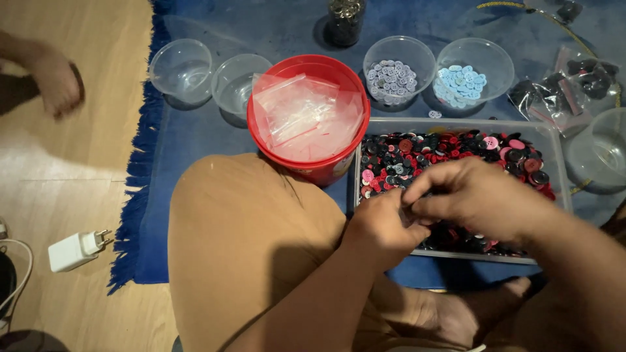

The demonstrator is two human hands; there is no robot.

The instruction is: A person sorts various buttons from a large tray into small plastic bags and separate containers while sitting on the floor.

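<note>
I see a red bucket point(308, 117) of clear little bags point(306, 114) on the blue rug point(195, 140). Far left sit two empty clear cups point(181, 70); far right, cups of grey buttons point(391, 81) and pale blue buttons point(461, 83). Near left, a white charger point(75, 249), I think.

bucket point(313, 166) left of tray point(554, 140), bowls point(399, 60) behind

My left hand point(383, 225) and right hand point(479, 199) meet in front of me, fingertips pinched together and touching. Both forearms reach in from the near side, the right one from the near right corner. My left knuckles face up, fingers curled inward. My right fingers point(433, 176) bend down over the left hand.
</note>
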